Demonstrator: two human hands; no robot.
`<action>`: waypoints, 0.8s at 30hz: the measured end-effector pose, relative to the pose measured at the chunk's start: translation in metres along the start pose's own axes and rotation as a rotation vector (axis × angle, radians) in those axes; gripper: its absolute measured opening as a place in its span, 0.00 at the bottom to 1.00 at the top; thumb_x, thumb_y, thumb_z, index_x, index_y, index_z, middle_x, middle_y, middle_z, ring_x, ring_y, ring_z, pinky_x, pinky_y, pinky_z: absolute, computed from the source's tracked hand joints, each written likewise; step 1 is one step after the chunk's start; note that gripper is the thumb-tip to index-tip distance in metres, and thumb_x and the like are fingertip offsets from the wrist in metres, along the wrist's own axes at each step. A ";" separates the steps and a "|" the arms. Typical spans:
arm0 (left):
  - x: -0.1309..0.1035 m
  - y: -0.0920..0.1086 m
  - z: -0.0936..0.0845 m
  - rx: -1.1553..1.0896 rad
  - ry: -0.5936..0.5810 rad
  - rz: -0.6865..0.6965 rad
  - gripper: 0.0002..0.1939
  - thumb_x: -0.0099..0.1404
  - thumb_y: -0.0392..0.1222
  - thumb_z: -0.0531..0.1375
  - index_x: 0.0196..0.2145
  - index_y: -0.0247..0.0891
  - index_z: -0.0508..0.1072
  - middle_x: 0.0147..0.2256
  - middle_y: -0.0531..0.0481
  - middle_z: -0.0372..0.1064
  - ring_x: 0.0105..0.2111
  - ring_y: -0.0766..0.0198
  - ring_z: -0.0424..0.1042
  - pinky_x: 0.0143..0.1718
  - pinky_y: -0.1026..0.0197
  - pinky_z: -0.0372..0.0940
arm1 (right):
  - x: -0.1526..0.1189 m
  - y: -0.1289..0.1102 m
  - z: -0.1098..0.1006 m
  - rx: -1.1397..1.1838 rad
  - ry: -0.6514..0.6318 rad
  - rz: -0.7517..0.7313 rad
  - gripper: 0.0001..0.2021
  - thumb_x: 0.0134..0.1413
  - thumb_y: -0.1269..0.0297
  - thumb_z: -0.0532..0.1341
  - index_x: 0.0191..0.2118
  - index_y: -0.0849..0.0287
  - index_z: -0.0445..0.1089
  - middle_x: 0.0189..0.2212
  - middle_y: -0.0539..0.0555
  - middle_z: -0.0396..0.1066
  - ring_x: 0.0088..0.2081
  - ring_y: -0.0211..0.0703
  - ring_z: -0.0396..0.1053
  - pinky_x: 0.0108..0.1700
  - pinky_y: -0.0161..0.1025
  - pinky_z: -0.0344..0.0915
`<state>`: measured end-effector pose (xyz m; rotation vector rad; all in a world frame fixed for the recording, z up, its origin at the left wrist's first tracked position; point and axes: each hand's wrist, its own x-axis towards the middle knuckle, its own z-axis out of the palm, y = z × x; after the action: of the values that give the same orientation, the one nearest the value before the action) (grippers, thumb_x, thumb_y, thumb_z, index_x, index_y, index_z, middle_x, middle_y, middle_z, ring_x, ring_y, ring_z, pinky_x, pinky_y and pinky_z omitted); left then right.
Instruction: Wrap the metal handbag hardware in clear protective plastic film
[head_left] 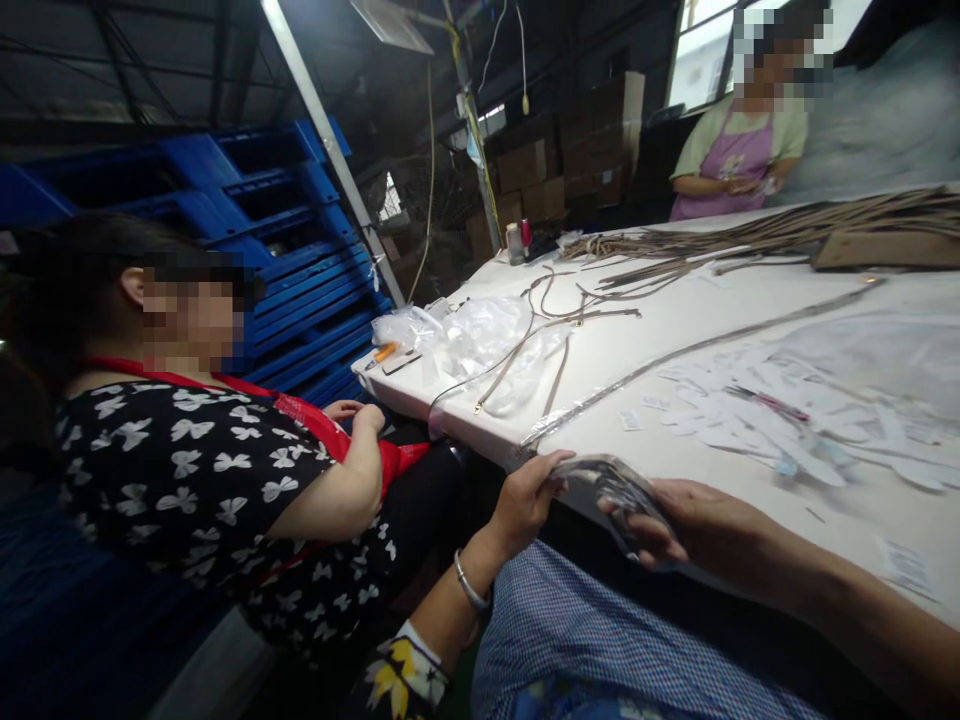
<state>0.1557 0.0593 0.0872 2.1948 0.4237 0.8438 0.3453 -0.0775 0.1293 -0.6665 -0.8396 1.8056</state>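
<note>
A coiled dark strap (630, 505), shiny as if in clear plastic, is held between my two hands just off the table's near edge. My left hand (529, 500) pinches the coil's left end with thumb and fingers. Around its right side my right hand (679, 522) is closed, with some fingers passing through the loop. Just beyond them, a long thin strap in a clear sleeve (637, 370) lies stretched across the white table (660, 315). White paper slips (750, 400) are piled to the right, with red-handled scissors or snips (772, 402) on top.
A co-worker in a butterfly-print shirt (187, 470) sits close on my left. Another, in a purple apron (739, 160), stands across the table. Loose brown straps (720, 235) lie along the far side. Crumpled clear bags (487, 340) and an orange-handled tool (384, 353) occupy the left corner.
</note>
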 end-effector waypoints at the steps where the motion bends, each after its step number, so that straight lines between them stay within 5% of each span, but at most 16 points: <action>1: 0.004 0.004 0.007 -0.064 0.028 -0.049 0.20 0.72 0.47 0.48 0.54 0.35 0.68 0.36 0.45 0.71 0.32 0.63 0.70 0.40 0.60 0.67 | 0.002 -0.002 0.000 -0.003 0.034 -0.064 0.16 0.56 0.54 0.63 0.42 0.63 0.73 0.27 0.50 0.62 0.28 0.36 0.59 0.41 0.38 0.67; 4: 0.015 0.017 0.025 -0.222 0.071 -0.186 0.22 0.71 0.52 0.49 0.51 0.34 0.71 0.27 0.51 0.65 0.26 0.66 0.64 0.31 0.64 0.63 | 0.005 -0.010 0.002 -0.032 0.153 -0.268 0.18 0.51 0.55 0.66 0.45 0.59 0.74 0.36 0.55 0.69 0.36 0.43 0.67 0.51 0.44 0.65; 8: 0.023 0.027 0.034 -0.355 0.117 -0.265 0.24 0.69 0.55 0.51 0.48 0.34 0.73 0.24 0.53 0.61 0.23 0.68 0.57 0.26 0.65 0.57 | 0.004 -0.020 0.006 -0.076 0.283 -0.384 0.17 0.56 0.56 0.61 0.49 0.57 0.73 0.45 0.59 0.71 0.46 0.49 0.69 0.59 0.48 0.59; 15: 0.018 0.039 0.037 -0.414 0.098 -0.325 0.22 0.68 0.55 0.52 0.32 0.33 0.74 0.22 0.54 0.60 0.20 0.71 0.55 0.23 0.66 0.53 | 0.010 -0.014 0.007 -0.219 0.387 -0.539 0.18 0.61 0.56 0.58 0.54 0.55 0.67 0.42 0.57 0.68 0.45 0.48 0.68 0.55 0.49 0.62; 24: 0.013 0.076 0.043 -0.499 -0.041 -0.448 0.19 0.68 0.53 0.54 0.31 0.33 0.70 0.23 0.52 0.68 0.15 0.73 0.63 0.17 0.70 0.58 | 0.019 0.002 -0.012 -1.053 0.520 -0.760 0.11 0.63 0.62 0.56 0.48 0.55 0.70 0.51 0.60 0.70 0.60 0.57 0.59 0.61 0.51 0.56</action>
<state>0.1979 -0.0075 0.1272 1.5721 0.5851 0.5777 0.3466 -0.0577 0.1195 -1.1840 -1.4052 0.3787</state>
